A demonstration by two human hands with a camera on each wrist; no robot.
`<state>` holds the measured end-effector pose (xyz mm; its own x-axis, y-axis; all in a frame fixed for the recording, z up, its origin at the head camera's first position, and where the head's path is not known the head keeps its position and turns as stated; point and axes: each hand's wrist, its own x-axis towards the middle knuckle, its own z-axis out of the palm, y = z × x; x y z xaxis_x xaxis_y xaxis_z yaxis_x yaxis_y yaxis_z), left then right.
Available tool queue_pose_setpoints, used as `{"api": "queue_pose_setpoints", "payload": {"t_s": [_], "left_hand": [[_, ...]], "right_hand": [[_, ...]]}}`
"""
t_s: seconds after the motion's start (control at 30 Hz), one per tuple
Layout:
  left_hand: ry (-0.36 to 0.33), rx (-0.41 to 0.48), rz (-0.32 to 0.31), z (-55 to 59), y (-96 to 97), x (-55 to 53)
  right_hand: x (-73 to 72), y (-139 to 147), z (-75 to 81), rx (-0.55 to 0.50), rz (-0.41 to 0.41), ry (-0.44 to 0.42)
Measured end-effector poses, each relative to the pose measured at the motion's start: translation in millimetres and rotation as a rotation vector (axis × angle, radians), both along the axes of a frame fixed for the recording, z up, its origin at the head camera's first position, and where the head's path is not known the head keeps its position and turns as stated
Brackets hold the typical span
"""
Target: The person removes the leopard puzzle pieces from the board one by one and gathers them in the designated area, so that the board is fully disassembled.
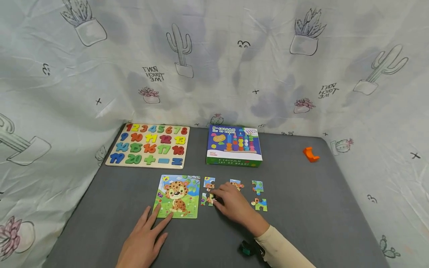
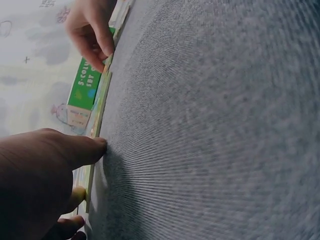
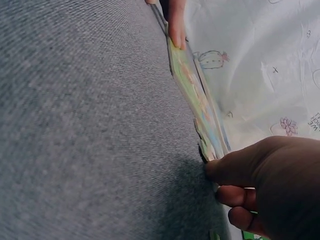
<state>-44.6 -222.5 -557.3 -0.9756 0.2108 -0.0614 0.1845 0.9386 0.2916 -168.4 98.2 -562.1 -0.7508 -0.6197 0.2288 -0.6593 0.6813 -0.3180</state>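
Observation:
A square leopard puzzle board (image 1: 191, 186) lies on the grey table. My left hand (image 1: 142, 238) rests with spread, fairly straight fingers on its lower left edge. To the board's right, my right hand (image 1: 234, 203) pinches a jigsaw piece (image 1: 205, 200) at its right side between thumb and fingers. In the right wrist view, the thumb (image 3: 232, 167) is at the piece's edge, low over the cloth. Just above lies another jigsaw piece (image 1: 208, 182) with a leopard ear on it. A further piece (image 1: 237, 184) is partly hidden behind the right hand.
Two more jigsaw pieces, one upper (image 1: 257, 187) and one lower (image 1: 261, 204), lie right of the right hand. Behind stand a wooden number board (image 1: 152, 158) and a bead-set box (image 1: 234, 162). An orange curved block (image 1: 310, 155) lies far right; a dark object (image 1: 247, 248) is by the right wrist.

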Motion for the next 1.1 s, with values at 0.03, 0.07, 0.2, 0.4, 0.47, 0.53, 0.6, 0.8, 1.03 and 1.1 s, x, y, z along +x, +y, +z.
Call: {"api": "queue_pose_setpoints", "payload": {"t_s": [0.03,0.07,0.2,0.4,0.47,0.53,0.6,0.8,1.03,1.1], "left_hand": [[0.001,0.000,-0.001,0.2,0.8,-0.3],[0.003,-0.003,-0.002,0.0,1.5,-0.7],[0.013,-0.009,0.003,0.7,4.3,-2.3],[0.051,-0.023,0.006,6.9,12.4,-8.7],[0.055,-0.015,-0.002,10.4,15.4,-11.3],[0.051,0.001,-0.021,13.8,17.7,-13.7],[0.039,0.013,-0.042,16.4,18.7,-15.6],[0.048,-0.023,-0.143,15.3,18.8,-21.3],[0.100,-0.027,-0.189,13.3,21.3,-25.1],[0.095,-0.026,-0.179,13.6,21.7,-24.8]], "right_hand": [[-0.1,0.8,0.0,0.002,-0.002,0.001],[-0.1,1.5,0.2,0.003,-0.004,0.002],[1.8,1.4,4.4,-0.012,-0.008,0.006],[10.9,-17.6,14.0,-0.062,0.006,-0.008],[15.0,-28.5,14.6,-0.042,0.026,-0.028],[18.6,-39.6,13.3,-0.005,0.049,-0.034],[21.1,-48.8,11.1,0.028,0.070,-0.027],[22.7,-61.9,5.3,0.076,0.047,0.034],[20.3,-66.5,9.1,0.118,0.009,0.040],[19.4,-68.0,10.5,0.125,0.006,0.027]]}}
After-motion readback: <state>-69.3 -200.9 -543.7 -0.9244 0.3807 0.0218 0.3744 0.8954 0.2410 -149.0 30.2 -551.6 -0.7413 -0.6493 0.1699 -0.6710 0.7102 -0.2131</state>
